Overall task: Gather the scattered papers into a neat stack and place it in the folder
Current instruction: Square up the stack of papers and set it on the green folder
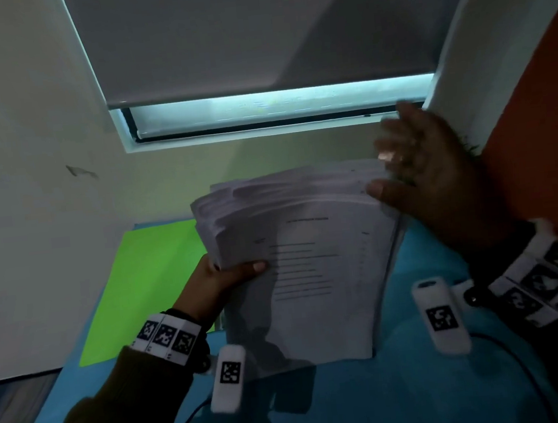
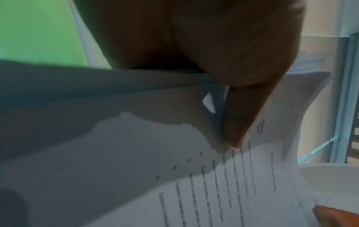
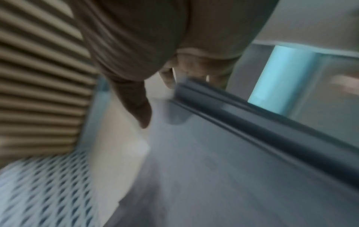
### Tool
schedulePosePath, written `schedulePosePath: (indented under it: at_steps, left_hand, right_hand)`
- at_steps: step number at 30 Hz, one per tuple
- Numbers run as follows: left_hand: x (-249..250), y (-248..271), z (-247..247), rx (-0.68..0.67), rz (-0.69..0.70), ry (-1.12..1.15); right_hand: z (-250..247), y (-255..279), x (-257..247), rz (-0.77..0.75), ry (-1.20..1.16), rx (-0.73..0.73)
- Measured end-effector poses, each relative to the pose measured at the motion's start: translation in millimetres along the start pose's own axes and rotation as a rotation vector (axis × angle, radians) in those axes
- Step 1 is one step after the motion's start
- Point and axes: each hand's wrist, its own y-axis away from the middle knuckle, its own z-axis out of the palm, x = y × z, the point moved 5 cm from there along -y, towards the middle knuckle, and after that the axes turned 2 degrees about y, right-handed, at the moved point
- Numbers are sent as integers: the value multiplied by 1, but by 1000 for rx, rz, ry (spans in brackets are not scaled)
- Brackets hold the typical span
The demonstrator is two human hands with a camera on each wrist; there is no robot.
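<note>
Papers, a thick and uneven stack with printed lines on the top sheet, sit between your two hands above the blue surface. Your left hand grips the stack's left edge, thumb pressed on top and fingers underneath. Your right hand is spread open at the far right corner, thumb touching the top sheet; its fingers are blurred. The green folder lies flat just beyond your left hand, partly under the stack's left side.

From the left wrist you see what the head view hides: the thumb bearing down on the page, the sheets curving away, and the folder's green behind the hand. The right wrist view is heavily blurred; it shows only loosely extended fingers over a grey sheet and the stack's dark edge.
</note>
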Motion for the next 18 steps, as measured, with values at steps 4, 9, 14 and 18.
schedulePosePath:
  at_steps: [4, 9, 14, 18]
  left_hand:
    - [1, 2, 4, -3, -10, 34]
    - [1, 5, 5, -31, -12, 82]
    - [1, 5, 4, -48, -22, 101]
    - [-1, 2, 0, -37, -31, 77]
  right_hand:
    - [16, -1, -68, -475, 731, -125]
    - [37, 0, -26, -251, 1170, -480]
    - [39, -5, -48, -304, 1072, -378]
    - [40, -1, -28, -172, 1047, -505]
